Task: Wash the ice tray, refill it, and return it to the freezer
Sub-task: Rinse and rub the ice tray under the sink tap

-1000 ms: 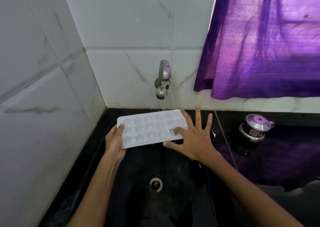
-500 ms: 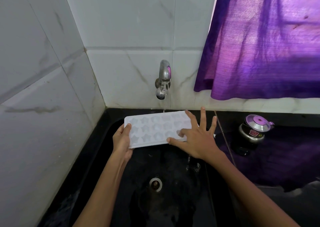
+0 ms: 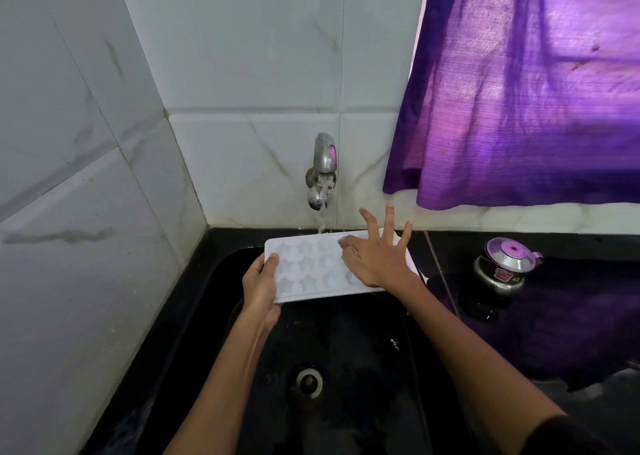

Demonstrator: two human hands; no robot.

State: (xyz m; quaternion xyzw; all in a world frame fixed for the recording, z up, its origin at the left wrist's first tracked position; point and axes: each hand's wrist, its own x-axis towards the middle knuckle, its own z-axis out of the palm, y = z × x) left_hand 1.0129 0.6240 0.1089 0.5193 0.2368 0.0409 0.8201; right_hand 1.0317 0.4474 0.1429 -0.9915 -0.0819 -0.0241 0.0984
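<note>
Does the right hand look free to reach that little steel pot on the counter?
Probably yes: the right hand lies open on the ice tray, and nothing stands between it and the pot.

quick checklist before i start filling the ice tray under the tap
1. Water running from the chrome wall tap: ok.
2. White plastic ice tray under the stream: ok, water lands at its far edge.
3. Left hand grips the tray's left end: ok.
4. Right hand off the moulds: not ok, it lies spread over them.
5. Tray level: cannot tell.
6. Black sink drain open: cannot tell.
</note>
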